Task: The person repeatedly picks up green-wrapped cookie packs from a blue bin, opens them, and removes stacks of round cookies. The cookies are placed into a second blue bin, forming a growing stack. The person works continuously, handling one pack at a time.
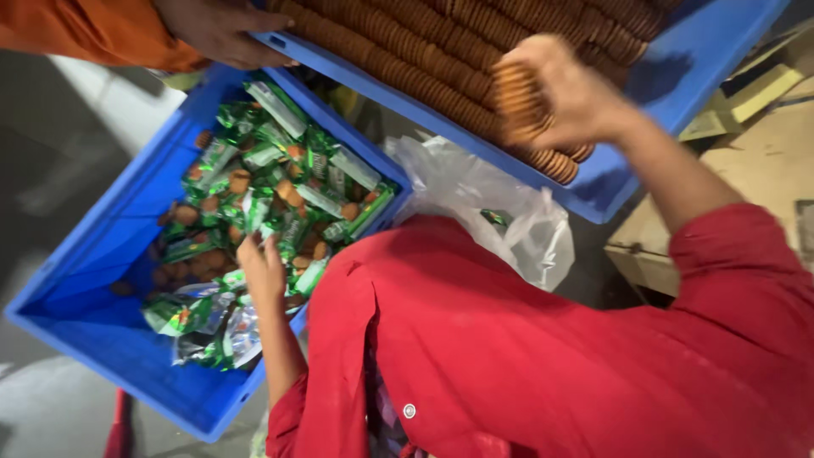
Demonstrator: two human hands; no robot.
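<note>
item: my right hand [566,93], fingers closed around a short stack of round brown biscuits [517,100], lifted from the rows in the upper blue crate [670,80]. item: my left hand [263,270], fingers loosely open and apparently holding nothing, resting on green packets [280,182] in the lower blue crate [93,288]. another person's hand [222,32] grips the upper crate's rim.

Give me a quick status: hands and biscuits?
Left hand open over green packets. Right hand shut on biscuit stack. Another person's hand on upper crate.
</note>
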